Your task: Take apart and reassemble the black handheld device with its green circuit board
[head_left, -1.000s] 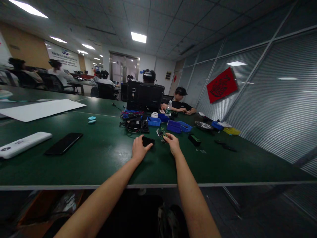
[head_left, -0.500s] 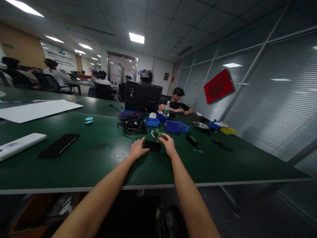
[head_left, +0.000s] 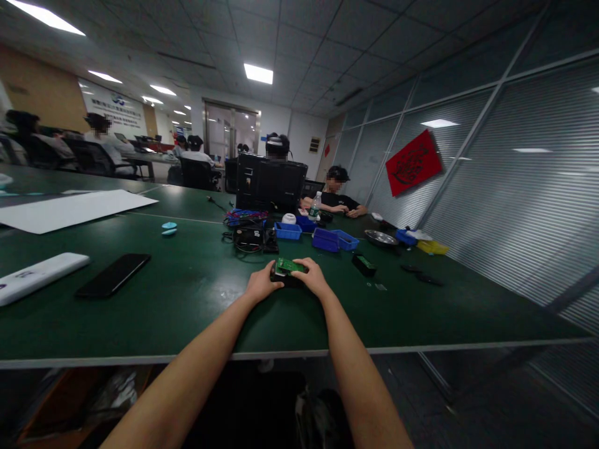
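A black case (head_left: 291, 282) rests on the green table between my hands. My left hand (head_left: 264, 282) grips the left end of the case, thumb at the near side and fingers behind. A green circuit board (head_left: 289, 266) lies over the top of the case, its face up and slightly tilted. My right hand (head_left: 312, 276) holds the board's right end between thumb and fingers. Whether the board touches the case inside is hidden.
Beyond my hands lie a black adapter with cables (head_left: 249, 237), blue trays (head_left: 325, 239) and a monitor (head_left: 271, 182). Another black case with a board (head_left: 364, 264) sits to the right. A phone (head_left: 113, 275) is at left. A person (head_left: 334, 198) sits across.
The circuit board has turned from upright to nearly flat and come down over the black case. My right hand has lowered with it. My left hand stays at the case.
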The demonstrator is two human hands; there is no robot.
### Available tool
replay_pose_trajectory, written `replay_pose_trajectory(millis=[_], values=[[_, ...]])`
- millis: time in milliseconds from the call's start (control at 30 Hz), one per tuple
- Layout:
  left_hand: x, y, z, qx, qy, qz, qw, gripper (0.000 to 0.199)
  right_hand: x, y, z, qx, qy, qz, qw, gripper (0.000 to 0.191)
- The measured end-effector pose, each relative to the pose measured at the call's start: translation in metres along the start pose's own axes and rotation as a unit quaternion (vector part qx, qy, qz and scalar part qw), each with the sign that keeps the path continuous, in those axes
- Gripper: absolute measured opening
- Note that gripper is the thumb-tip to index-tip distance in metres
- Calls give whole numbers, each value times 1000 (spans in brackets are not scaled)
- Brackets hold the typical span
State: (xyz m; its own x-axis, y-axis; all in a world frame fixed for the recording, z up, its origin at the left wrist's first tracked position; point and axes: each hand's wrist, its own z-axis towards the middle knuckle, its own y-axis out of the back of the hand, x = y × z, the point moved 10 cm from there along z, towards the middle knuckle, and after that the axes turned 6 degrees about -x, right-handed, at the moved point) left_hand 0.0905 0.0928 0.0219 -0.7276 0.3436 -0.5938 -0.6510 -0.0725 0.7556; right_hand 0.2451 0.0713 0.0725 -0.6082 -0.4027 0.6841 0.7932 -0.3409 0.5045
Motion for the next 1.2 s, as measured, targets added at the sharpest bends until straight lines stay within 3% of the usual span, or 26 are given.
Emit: replay_pose_trajectory(millis=[633, 800, 933, 1200], values=[[2, -1, 0, -4, -5, -4, 1000, 79, -1, -6, -2, 41, 11, 6, 999, 35], [3, 0, 1, -12, 0, -1, 1000, 80, -9, 1, -3, 37, -39, 37, 998, 50], [4, -1, 3, -20, -2, 4, 1000, 83, -14, 2, -4, 43, -57, 49, 996, 50], [5, -6, 3, -8, -18, 37, 999, 75, -12, -6, -3, 57, 12, -29, 998, 42]])
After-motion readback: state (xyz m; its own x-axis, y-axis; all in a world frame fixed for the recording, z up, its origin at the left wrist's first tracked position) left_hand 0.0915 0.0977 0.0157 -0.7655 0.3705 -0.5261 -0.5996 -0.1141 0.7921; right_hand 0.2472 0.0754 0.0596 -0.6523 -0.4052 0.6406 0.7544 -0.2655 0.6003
